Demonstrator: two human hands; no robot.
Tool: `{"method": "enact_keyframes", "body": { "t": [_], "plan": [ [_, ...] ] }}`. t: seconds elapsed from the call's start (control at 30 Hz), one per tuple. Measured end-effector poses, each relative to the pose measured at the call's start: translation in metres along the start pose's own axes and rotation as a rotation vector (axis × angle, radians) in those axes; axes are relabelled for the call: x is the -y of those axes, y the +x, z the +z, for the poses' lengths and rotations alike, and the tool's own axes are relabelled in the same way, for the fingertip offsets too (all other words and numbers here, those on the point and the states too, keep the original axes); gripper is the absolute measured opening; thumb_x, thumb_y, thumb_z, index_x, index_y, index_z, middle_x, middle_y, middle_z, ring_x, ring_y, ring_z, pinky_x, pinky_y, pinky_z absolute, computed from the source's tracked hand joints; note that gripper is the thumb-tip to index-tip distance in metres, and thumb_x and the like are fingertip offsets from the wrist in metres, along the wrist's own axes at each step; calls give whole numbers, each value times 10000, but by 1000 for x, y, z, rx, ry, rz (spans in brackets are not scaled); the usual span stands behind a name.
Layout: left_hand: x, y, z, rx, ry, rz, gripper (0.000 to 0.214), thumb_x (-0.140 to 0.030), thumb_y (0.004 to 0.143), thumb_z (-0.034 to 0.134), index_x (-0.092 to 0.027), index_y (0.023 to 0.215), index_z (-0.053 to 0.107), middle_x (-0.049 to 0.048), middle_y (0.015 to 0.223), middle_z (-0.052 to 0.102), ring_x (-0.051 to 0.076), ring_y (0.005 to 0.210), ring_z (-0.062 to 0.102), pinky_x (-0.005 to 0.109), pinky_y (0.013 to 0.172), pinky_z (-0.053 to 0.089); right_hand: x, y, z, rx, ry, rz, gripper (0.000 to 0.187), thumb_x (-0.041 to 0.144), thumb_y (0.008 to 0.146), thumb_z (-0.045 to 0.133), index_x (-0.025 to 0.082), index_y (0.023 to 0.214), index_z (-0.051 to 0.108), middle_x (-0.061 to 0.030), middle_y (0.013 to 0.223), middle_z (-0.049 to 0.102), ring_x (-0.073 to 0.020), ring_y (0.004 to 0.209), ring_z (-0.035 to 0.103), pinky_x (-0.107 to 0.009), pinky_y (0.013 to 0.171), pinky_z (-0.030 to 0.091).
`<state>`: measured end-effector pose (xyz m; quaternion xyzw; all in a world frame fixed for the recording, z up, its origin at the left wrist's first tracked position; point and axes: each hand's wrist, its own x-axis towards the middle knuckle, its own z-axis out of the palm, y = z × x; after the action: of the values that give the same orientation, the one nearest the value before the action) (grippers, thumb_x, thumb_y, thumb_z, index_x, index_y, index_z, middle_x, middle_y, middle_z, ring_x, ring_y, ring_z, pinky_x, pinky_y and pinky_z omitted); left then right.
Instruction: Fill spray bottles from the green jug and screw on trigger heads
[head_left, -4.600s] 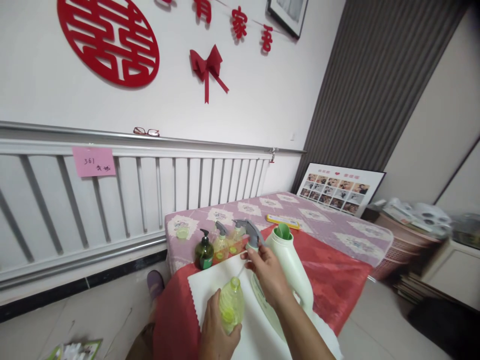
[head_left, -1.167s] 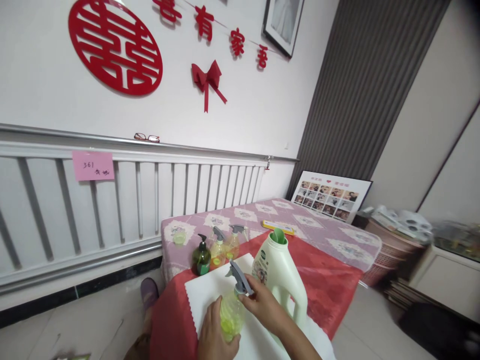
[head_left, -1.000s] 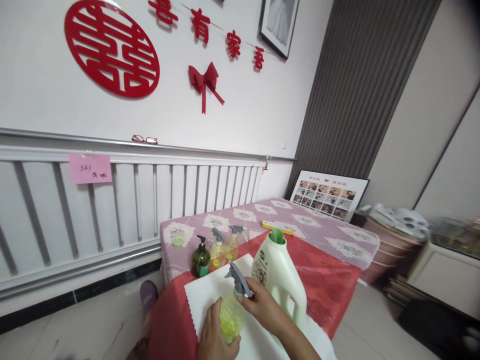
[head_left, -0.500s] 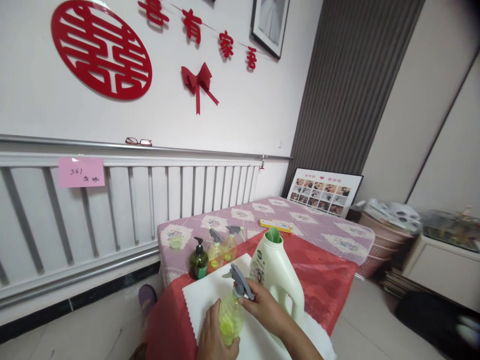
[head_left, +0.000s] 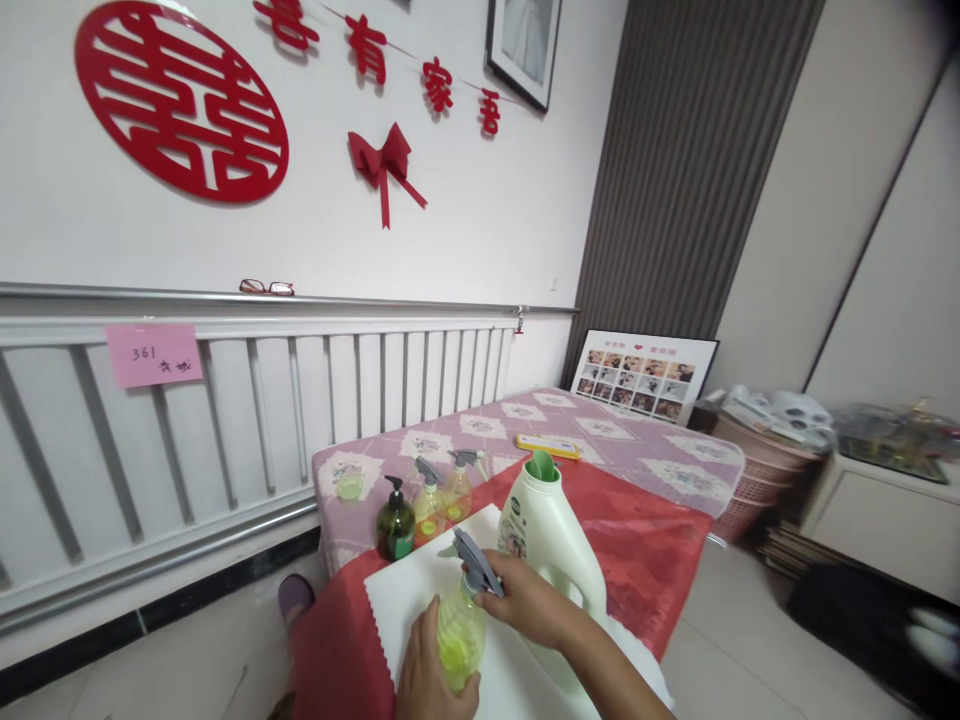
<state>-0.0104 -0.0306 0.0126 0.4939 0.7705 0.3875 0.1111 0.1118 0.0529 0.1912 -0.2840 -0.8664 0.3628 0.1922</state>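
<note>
A clear spray bottle [head_left: 460,640] with yellow-green liquid stands on the white cloth [head_left: 409,590]. My left hand [head_left: 431,675] is wrapped round its body. At its neck, my right hand [head_left: 517,598] grips the grey spray head [head_left: 477,562], which sits on top of the bottle. Just right of it is a large pale green jug [head_left: 559,530] with a green scoop-like piece [head_left: 541,465] in its mouth; my right forearm hides part of it. Behind to the left are a dark green pump bottle [head_left: 395,522] and two more spray bottles [head_left: 429,505] [head_left: 458,490].
A red cloth [head_left: 645,560] and a purple patterned tablecloth [head_left: 487,428] cover the table. On it lie a small pale green cap [head_left: 349,487] and a yellow-edged flat case [head_left: 547,446]. A white radiator [head_left: 315,400] runs along the left wall; pink baskets [head_left: 757,475] stand at right.
The camera view has shifted slightly. Both hands keep their hold on the spray bottle, and the right hand with the spray head shows only a slight shift to the left.
</note>
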Motion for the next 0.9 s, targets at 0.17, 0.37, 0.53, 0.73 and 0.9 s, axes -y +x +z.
{"method": "enact_keyframes", "body": {
  "t": [0.17, 0.37, 0.53, 0.73, 0.9],
  "plan": [
    [0, 0, -1, 13, 5, -1, 904, -229, 602, 547, -31, 1430, 242, 192, 1471, 443, 276, 1386, 391, 306, 1165, 303, 0, -1, 3, 0, -33, 10, 208, 196, 728, 625, 211, 929, 675, -52, 941, 690, -247, 868, 634, -345, 794, 462],
    [-2, 1, -3, 34, 10, 15, 933, -238, 580, 555, 3, 1422, 236, 221, 1466, 434, 289, 1384, 383, 315, 1173, 297, -5, -4, 11, -54, -41, 15, 90, 202, 733, 622, 218, 822, 626, 1, 793, 611, -197, 762, 581, -301, 704, 443],
    [0, 0, 0, 5, 8, 22, 928, -239, 569, 553, 6, 1412, 251, 225, 1440, 453, 291, 1361, 414, 313, 1158, 314, -12, -8, 22, -127, -8, 23, 124, 192, 740, 612, 211, 863, 622, -14, 844, 621, -194, 802, 584, -288, 704, 450],
    [4, -1, 7, -84, -19, 70, 871, -239, 584, 527, -25, 1390, 274, 213, 1406, 494, 286, 1340, 442, 338, 1144, 339, -17, -8, 35, -238, 33, 40, 148, 171, 717, 600, 195, 863, 609, -16, 819, 610, -190, 788, 583, -281, 676, 449],
    [7, 0, 10, -82, -6, 66, 885, -247, 576, 549, -14, 1386, 282, 234, 1407, 493, 296, 1330, 453, 351, 1134, 359, -15, -8, 39, -285, 36, 60, 108, 190, 690, 623, 195, 797, 605, -18, 792, 627, -196, 769, 596, -292, 680, 445]
  ]
}}
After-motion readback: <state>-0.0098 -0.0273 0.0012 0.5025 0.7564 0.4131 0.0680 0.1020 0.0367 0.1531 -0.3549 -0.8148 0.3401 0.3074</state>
